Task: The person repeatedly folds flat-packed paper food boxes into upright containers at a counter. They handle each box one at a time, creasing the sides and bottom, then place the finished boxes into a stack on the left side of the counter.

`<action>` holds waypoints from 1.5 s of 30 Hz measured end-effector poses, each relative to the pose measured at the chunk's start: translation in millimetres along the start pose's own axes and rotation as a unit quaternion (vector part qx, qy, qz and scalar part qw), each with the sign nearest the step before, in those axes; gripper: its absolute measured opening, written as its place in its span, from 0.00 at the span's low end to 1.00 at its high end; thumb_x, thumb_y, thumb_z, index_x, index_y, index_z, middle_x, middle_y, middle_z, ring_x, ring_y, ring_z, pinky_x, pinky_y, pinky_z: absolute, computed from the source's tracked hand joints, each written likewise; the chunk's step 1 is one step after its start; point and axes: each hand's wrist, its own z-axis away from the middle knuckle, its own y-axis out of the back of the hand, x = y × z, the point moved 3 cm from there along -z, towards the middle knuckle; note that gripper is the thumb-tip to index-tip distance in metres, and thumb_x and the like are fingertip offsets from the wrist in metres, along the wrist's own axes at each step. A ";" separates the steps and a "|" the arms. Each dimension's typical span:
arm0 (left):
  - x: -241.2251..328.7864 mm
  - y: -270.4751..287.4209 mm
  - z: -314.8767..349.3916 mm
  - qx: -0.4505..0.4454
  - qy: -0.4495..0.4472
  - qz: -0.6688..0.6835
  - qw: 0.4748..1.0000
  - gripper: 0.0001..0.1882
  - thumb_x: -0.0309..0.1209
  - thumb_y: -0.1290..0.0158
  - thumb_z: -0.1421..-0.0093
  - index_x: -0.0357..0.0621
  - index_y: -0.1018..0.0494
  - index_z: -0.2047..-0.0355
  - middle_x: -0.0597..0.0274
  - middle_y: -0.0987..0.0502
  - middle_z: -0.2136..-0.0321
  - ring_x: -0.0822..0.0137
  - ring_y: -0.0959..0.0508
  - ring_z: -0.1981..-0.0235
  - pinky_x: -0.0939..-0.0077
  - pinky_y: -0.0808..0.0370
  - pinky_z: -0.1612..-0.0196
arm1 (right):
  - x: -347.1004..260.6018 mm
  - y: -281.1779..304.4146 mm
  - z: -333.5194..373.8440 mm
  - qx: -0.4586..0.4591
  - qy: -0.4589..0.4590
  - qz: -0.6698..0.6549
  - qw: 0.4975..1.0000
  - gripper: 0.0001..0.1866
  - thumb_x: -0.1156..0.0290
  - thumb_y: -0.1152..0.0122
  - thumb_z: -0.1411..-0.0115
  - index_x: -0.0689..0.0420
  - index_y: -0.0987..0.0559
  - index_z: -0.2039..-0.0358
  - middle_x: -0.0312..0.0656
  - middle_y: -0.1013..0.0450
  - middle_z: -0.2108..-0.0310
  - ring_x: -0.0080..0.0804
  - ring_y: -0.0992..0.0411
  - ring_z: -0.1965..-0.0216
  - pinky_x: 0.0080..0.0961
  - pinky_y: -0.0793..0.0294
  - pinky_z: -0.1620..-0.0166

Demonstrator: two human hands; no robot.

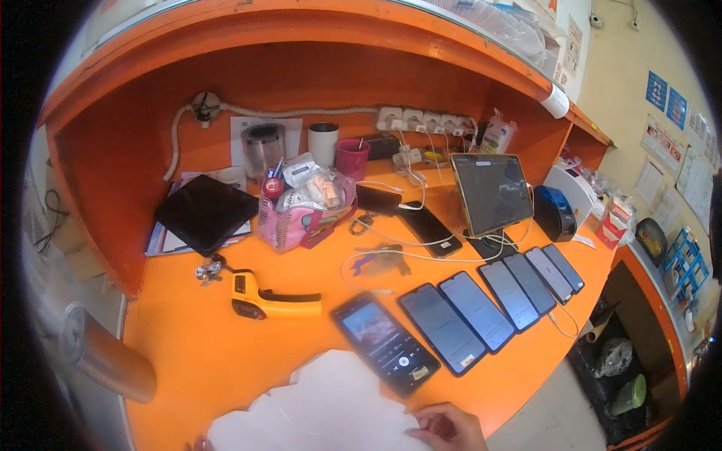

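Observation:
A white sheet [316, 410], seemingly paper or thin card with an uneven, stepped far edge and faint creases, spreads across the lower middle of the view. My right hand [450, 427] pinches its right edge between thumb and fingers. At the sheet's left edge, only the fingertips of my left hand [199, 444] show, closed on it; the rest lies below the picture. Just beyond the sheet lies a phone [383, 342] with a media player on its lit screen. To its right, several more phones [442, 327] lie in a slanting row.
On the orange desk [180, 353] lie a yellow infrared thermometer [274, 297], keys [210, 269] and a black tablet [207, 214]. A pink basket [286, 225] holds small packets. Behind stand a tablet on a stand [492, 194], cups and a power strip [425, 120]. A tumbler [109, 357] stands left.

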 end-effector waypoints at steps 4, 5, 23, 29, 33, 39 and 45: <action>1.9 -1.5 1.2 0.007 0.023 0.040 0.999 0.19 0.28 0.48 0.46 0.37 0.31 0.53 0.53 0.29 0.54 0.52 0.38 0.47 0.63 0.40 0.46 | 5.5 3.2 1.7 0.006 -0.007 -0.074 0.997 0.12 0.83 0.41 0.50 0.60 0.29 0.63 0.27 0.38 0.78 0.09 0.45 0.79 0.07 0.47 0.77; 3.1 0.6 1.7 0.008 0.028 0.046 0.999 0.19 0.28 0.48 0.46 0.36 0.31 0.54 0.52 0.29 0.54 0.52 0.38 0.47 0.63 0.40 0.46 | 7.2 5.2 3.3 -0.008 -0.019 -0.071 0.997 0.14 0.81 0.41 0.49 0.60 0.29 0.61 0.30 0.35 0.75 0.13 0.41 0.76 0.09 0.43 0.73; 75.1 58.2 72.1 -0.062 -0.235 0.233 0.942 0.41 0.35 0.39 0.57 0.36 0.44 0.45 0.47 0.44 0.43 0.50 0.47 0.41 0.60 0.52 0.40 | -3.2 31.8 15.1 0.139 0.110 -0.152 0.972 0.15 0.81 0.44 0.48 0.60 0.33 0.59 0.32 0.33 0.76 0.12 0.37 0.74 0.08 0.40 0.72; 140.2 48.8 99.9 -0.072 -0.304 0.114 0.943 0.49 0.37 0.38 0.58 0.36 0.55 0.41 0.41 0.56 0.40 0.45 0.53 0.39 0.51 0.53 0.42 | -99.1 32.8 73.3 0.156 0.190 -0.217 0.945 0.18 0.83 0.47 0.48 0.61 0.37 0.56 0.36 0.33 0.70 0.16 0.34 0.71 0.09 0.37 0.71; 141.5 58.1 101.5 0.001 -0.333 0.124 0.935 0.46 0.28 0.42 0.56 0.35 0.56 0.41 0.40 0.55 0.41 0.46 0.53 0.39 0.53 0.49 0.42 | -125.9 24.5 102.4 0.063 0.245 -0.190 0.949 0.16 0.78 0.51 0.45 0.62 0.35 0.55 0.41 0.35 0.65 0.23 0.36 0.62 0.18 0.37 0.59; 108.9 65.4 128.6 -0.179 -0.221 0.633 0.720 0.39 0.26 0.43 0.54 0.35 0.49 0.44 0.46 0.46 0.44 0.55 0.44 0.42 0.61 0.46 0.42 | -165.3 12.6 120.6 -0.155 0.412 0.039 0.897 0.21 0.70 0.45 0.48 0.55 0.29 0.52 0.50 0.41 0.48 0.47 0.43 0.46 0.38 0.46 0.44; 88.0 81.3 130.7 -0.105 -0.034 0.735 0.669 0.25 0.34 0.53 0.42 0.33 0.42 0.48 0.54 0.35 0.51 0.65 0.32 0.51 0.71 0.36 0.48 | -156.1 -11.8 132.0 -0.147 0.479 0.113 0.858 0.21 0.73 0.47 0.48 0.51 0.28 0.51 0.46 0.41 0.46 0.47 0.42 0.48 0.41 0.46 0.45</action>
